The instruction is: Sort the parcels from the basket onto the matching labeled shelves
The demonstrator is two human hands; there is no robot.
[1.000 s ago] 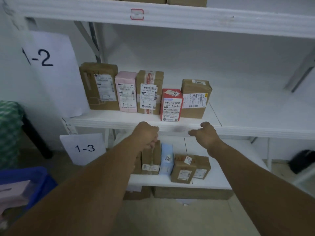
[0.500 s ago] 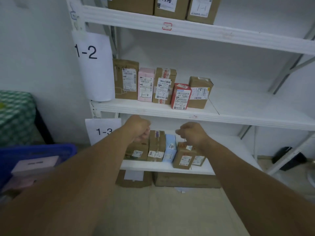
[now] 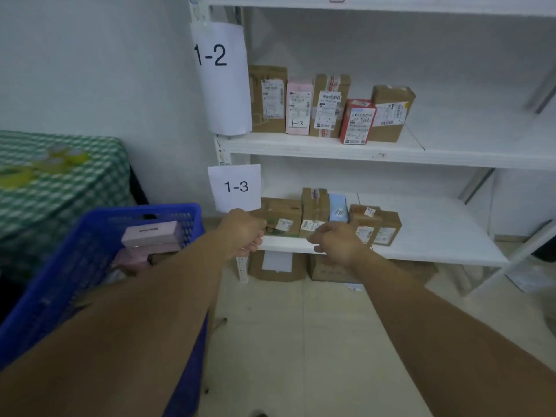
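Both hands have dropped from the edge of the higher shelf, and the view has swung left, bringing the blue plastic slatted basket [image 3: 99, 236] far more into sight

Every place below is given from the white paper sign marked "1-3" [image 3: 235, 186]. The left hand [image 3: 245, 233] sits just under the sign's lower edge, its fingers curled into a fist with nothing seen inside. The right hand [image 3: 340, 240] is lower right of the sign, fingers loosely bent and holding nothing, in front of the white board shelf [image 3: 421, 251] that runs off to the sign's right.

On that shelf, right of the sign, stands a row of brown cardboard parcels [image 3: 282, 216] with one pale blue parcel [image 3: 337, 207] among them. Above and to the right of the sign, the upper white shelf [image 3: 301, 145] carries brown cardboard boxes [image 3: 267, 99], a pale pink box [image 3: 298, 105] and a red box [image 3: 358, 121], each with a white shipping label. Straight above the sign hangs a curled white paper sheet marked "1-2" [image 3: 221, 76].

Lower left of the sign, the basket holds flat pink parcels [image 3: 150, 234]. Far left of the sign lies a green-and-white checked cloth [image 3: 60, 182]
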